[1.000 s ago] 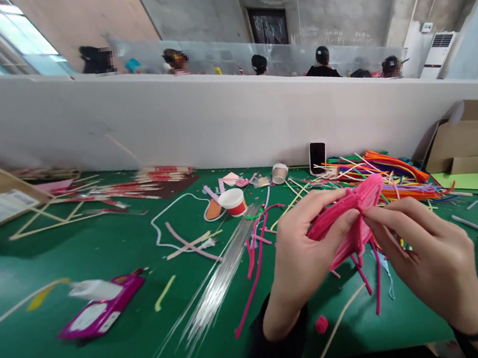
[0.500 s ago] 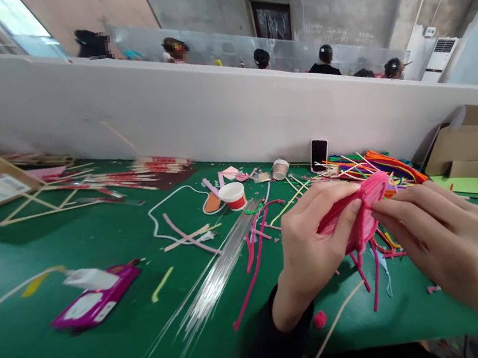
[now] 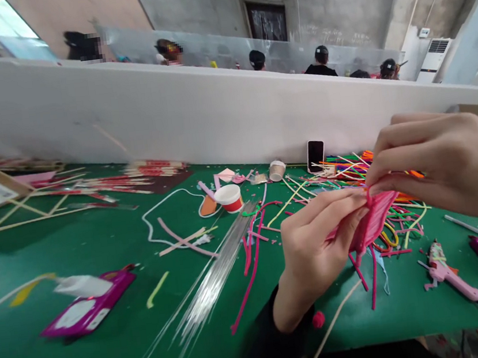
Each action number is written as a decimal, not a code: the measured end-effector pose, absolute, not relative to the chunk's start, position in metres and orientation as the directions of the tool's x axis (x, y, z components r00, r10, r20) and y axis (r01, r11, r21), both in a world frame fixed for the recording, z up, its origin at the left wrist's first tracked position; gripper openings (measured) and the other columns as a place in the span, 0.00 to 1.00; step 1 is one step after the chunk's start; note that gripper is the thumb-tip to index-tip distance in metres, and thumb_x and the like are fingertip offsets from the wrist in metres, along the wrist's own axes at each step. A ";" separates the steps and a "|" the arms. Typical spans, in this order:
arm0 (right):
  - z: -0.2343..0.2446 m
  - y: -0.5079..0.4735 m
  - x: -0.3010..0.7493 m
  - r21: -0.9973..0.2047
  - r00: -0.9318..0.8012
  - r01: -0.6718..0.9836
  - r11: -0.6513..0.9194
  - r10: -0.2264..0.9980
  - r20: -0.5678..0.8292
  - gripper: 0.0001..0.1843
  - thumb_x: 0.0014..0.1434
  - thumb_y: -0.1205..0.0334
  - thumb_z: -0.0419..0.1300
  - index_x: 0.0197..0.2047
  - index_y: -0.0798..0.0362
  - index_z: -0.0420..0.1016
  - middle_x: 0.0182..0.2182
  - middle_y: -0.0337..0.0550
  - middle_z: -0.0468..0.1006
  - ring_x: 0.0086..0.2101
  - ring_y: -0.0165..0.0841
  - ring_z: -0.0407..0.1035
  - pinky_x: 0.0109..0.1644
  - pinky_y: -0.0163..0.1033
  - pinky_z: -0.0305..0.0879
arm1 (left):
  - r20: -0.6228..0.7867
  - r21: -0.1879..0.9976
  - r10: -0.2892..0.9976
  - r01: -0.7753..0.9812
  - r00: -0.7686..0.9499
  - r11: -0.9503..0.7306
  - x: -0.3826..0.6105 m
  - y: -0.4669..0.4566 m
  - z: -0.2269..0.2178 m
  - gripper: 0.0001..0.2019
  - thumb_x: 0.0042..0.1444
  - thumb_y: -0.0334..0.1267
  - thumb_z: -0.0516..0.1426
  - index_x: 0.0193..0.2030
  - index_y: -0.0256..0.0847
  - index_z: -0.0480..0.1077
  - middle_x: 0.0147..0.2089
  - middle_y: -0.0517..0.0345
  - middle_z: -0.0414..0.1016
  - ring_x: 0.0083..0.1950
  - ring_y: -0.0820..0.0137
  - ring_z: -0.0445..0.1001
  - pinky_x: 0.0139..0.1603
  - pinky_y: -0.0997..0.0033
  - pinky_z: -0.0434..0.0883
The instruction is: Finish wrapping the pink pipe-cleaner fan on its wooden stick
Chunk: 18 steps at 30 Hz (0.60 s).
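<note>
Above the green tabletop (image 3: 77,245), the left hand (image 3: 317,250) grips a pink pipe-cleaner piece (image 3: 370,224) from below, while the right hand (image 3: 442,165) pinches its top edge with closed fingers (image 3: 376,182), near a pink glue gun (image 3: 449,275).

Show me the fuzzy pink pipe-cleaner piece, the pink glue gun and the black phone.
fuzzy pink pipe-cleaner piece (image 3: 375,221), head view, on its ribbed flat face.
pink plastic glue gun (image 3: 450,275), head view, on the middle of its body.
black rectangular phone (image 3: 316,156), head view, on the middle of its dark screen.
</note>
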State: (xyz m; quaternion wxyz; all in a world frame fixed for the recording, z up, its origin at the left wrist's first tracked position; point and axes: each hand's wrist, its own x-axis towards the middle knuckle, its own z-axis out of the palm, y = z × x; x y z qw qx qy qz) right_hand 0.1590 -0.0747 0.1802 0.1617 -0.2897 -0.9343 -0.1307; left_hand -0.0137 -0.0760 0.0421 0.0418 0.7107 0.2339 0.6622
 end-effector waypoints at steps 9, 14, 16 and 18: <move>0.179 -0.039 0.161 -0.240 -0.736 0.597 0.765 0.642 0.215 0.08 0.59 0.55 0.64 0.31 0.44 0.84 0.29 0.34 0.82 0.28 0.27 0.73 0.35 0.36 0.69 | 0.961 0.263 0.277 0.323 -0.003 -0.909 -0.014 -0.068 0.039 0.09 0.55 0.30 0.67 0.42 0.43 0.76 0.38 0.60 0.85 0.36 0.71 0.83 0.38 0.73 0.81; 0.172 -0.028 0.168 -0.498 -0.755 0.516 0.697 0.645 0.121 0.11 0.59 0.49 0.65 0.33 0.46 0.84 0.28 0.35 0.83 0.28 0.28 0.74 0.31 0.34 0.71 | 0.992 0.116 0.129 0.429 0.000 -0.896 -0.014 -0.065 0.036 0.11 0.54 0.29 0.67 0.44 0.43 0.77 0.38 0.59 0.86 0.33 0.69 0.83 0.32 0.73 0.79; 0.166 -0.024 0.170 -0.566 -0.758 0.485 0.666 0.643 0.108 0.10 0.58 0.50 0.65 0.33 0.45 0.84 0.28 0.34 0.83 0.28 0.27 0.75 0.31 0.33 0.71 | 0.995 0.091 0.104 0.431 0.007 -0.898 -0.014 -0.065 0.036 0.11 0.54 0.29 0.67 0.43 0.42 0.77 0.37 0.58 0.86 0.32 0.69 0.83 0.32 0.73 0.79; 0.160 -0.022 0.170 -0.615 -0.764 0.475 0.630 0.641 0.067 0.08 0.59 0.53 0.65 0.33 0.45 0.84 0.28 0.33 0.83 0.29 0.27 0.75 0.32 0.33 0.72 | 0.995 0.082 0.099 0.404 0.022 -0.911 -0.016 -0.065 0.036 0.10 0.54 0.29 0.67 0.43 0.42 0.77 0.36 0.60 0.86 0.32 0.71 0.83 0.31 0.74 0.79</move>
